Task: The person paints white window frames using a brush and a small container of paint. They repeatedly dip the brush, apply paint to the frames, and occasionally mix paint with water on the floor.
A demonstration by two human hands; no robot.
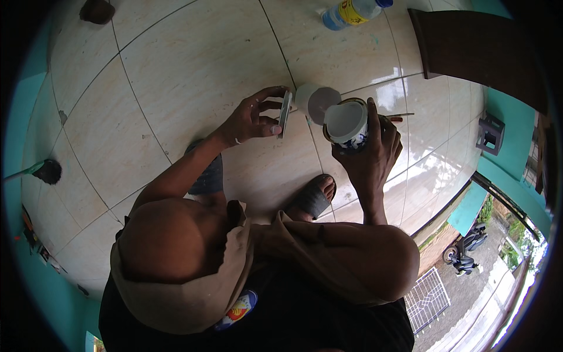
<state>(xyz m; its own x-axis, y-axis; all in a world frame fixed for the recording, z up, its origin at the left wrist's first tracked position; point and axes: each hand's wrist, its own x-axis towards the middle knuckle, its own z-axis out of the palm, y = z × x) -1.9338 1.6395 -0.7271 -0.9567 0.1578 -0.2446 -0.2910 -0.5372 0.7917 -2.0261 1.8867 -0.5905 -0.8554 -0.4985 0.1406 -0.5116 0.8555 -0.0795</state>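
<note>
My left hand (254, 115) grips a thin round metal lid (285, 115), seen nearly edge-on, between thumb and fingers. Pale smears mark its fingertips. In my right hand (374, 143) is a small metal paint can (357, 141) with a blue and white printed side. Its mouth tilts towards me and shows a smooth whitish inside (346, 121). Beyond the can, a pale cylindrical container (304, 100) with a greyish round face is on the tiled floor, partly covered by the can. A thin stick-like handle (403, 115) pokes out behind my right fingers; its other end is hidden.
A plastic bottle (352, 14) with a yellow label lies ahead. A dark wooden piece of furniture (475, 48) stands right, near a grey plastic stool (490, 134). Left are a brown pot-like object (96, 11) and a broom (47, 171). My sandalled feet (311, 197) are below.
</note>
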